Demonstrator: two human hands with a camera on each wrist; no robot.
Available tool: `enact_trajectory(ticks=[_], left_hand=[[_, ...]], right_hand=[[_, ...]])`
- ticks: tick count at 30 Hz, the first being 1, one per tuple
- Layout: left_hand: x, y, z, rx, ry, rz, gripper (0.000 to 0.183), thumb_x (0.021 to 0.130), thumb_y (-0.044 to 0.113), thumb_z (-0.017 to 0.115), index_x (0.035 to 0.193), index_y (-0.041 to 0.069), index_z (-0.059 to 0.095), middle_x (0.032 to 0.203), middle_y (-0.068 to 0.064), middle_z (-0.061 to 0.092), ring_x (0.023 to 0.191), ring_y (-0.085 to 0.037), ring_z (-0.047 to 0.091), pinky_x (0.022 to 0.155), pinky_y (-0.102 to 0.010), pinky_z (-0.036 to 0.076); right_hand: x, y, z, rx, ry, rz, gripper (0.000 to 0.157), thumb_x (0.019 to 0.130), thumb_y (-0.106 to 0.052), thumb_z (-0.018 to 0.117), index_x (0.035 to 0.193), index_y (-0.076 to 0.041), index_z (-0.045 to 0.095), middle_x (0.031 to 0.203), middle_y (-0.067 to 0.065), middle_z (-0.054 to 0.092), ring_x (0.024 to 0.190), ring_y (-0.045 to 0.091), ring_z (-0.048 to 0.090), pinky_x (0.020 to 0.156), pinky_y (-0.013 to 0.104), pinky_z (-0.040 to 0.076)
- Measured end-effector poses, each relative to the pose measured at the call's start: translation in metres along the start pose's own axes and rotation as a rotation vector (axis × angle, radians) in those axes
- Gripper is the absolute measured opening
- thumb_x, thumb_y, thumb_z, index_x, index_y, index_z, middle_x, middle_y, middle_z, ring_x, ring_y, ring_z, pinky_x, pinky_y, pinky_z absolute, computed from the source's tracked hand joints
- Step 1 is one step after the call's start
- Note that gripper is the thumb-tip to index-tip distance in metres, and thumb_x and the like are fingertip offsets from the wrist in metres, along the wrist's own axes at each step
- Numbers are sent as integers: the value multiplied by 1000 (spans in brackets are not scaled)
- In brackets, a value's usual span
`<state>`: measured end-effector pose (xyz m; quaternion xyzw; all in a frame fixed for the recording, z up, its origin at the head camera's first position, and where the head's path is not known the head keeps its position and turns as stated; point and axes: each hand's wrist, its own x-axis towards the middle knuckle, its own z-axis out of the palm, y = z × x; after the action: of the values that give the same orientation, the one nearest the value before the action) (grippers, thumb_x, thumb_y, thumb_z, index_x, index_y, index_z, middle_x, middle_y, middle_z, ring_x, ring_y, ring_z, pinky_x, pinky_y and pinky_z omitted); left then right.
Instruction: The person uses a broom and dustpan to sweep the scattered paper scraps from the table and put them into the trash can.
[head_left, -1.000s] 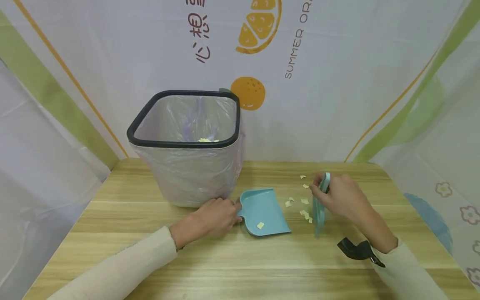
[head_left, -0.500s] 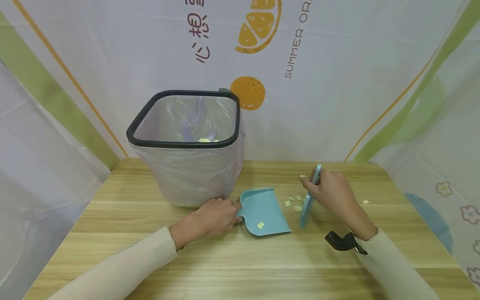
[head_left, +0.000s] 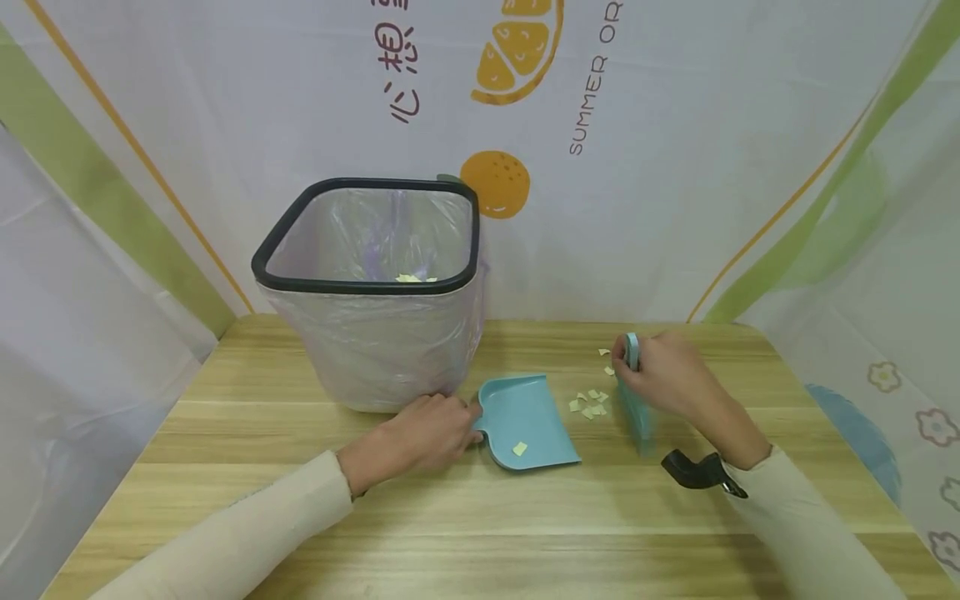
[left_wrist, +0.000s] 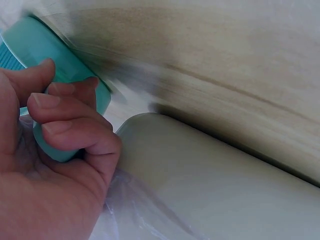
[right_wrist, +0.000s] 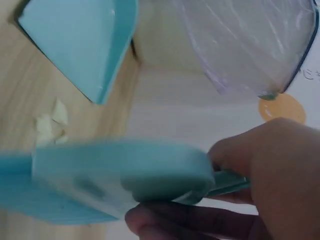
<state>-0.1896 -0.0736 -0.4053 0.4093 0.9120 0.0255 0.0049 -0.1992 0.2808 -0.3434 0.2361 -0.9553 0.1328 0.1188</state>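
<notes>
My left hand (head_left: 431, 433) grips the handle of a light blue dustpan (head_left: 536, 421), which lies flat on the table with its wide lip to the right. In the left wrist view its fingers curl round the handle (left_wrist: 60, 147). One pale yellow paper scrap (head_left: 519, 448) lies in the pan. Several more scraps (head_left: 588, 410) form a loose cluster just off the lip, and two lie farther back. To their right, my right hand (head_left: 667, 375) holds a matching small brush (head_left: 637, 421) by its handle; the right wrist view shows the brush (right_wrist: 115, 165) blurred.
Behind the left hand stands a waste bin (head_left: 390, 350) with a black rim (head_left: 365, 287) and a clear plastic liner, some scraps inside. The wooden table (head_left: 450, 542) meets a printed white curtain (head_left: 600, 233) at the back. A black strap piece (head_left: 697, 471) hangs at the right wrist.
The brush swept left toward the dustpan, then came back a little to the right. Several scraps shifted left, closer together near the lip. The left hand and dustpan stayed put.
</notes>
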Motion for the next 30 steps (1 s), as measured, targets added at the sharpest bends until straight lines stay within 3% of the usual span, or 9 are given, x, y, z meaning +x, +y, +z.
enact_trajectory(ticks=[4, 8, 13, 20, 23, 30], left_hand=[[0, 0, 0, 1, 3, -3, 27, 109, 30, 72, 100, 5, 66, 83, -8, 68, 74, -29, 75, 64, -45, 61], [0, 0, 0, 4, -7, -9, 27, 110, 30, 71, 100, 5, 66, 84, -9, 68, 74, -29, 74, 65, -46, 61], [0, 0, 1, 1, -18, -18, 27, 110, 31, 71, 102, 5, 66, 87, -10, 70, 76, -30, 75, 67, -47, 62], [1, 0, 2, 3, -10, -15, 27, 110, 31, 71, 101, 6, 66, 86, -8, 69, 75, -29, 74, 65, -46, 61], [1, -1, 2, 3, -9, -13, 27, 110, 31, 71, 101, 5, 66, 86, -8, 69, 75, -29, 74, 64, -46, 61], [1, 0, 2, 2, -6, -7, 27, 110, 31, 71, 100, 6, 66, 86, -9, 70, 76, -30, 75, 65, -46, 62]], right_hand=[[1, -3, 13, 31, 28, 31, 17, 105, -15, 64, 88, -10, 66, 54, -12, 40, 50, 8, 36, 51, 30, 31], [6, -6, 21, 76, 76, 62, 19, 107, -18, 64, 92, -8, 69, 55, -11, 46, 49, 9, 40, 50, 30, 33], [10, -7, 16, 125, 57, 56, 16, 108, -15, 65, 101, -4, 75, 60, -8, 58, 53, 10, 50, 52, 32, 41], [14, -3, 7, 65, -20, -117, 3, 103, -9, 74, 102, -8, 77, 88, 1, 78, 66, 13, 61, 64, 42, 55], [15, -1, 11, 42, -60, -199, 6, 100, -9, 81, 103, -14, 79, 103, -1, 81, 77, 15, 70, 71, 44, 59], [13, -3, 18, 146, -86, -318, 20, 96, -3, 85, 101, -22, 80, 103, -9, 77, 89, 14, 75, 75, 40, 61]])
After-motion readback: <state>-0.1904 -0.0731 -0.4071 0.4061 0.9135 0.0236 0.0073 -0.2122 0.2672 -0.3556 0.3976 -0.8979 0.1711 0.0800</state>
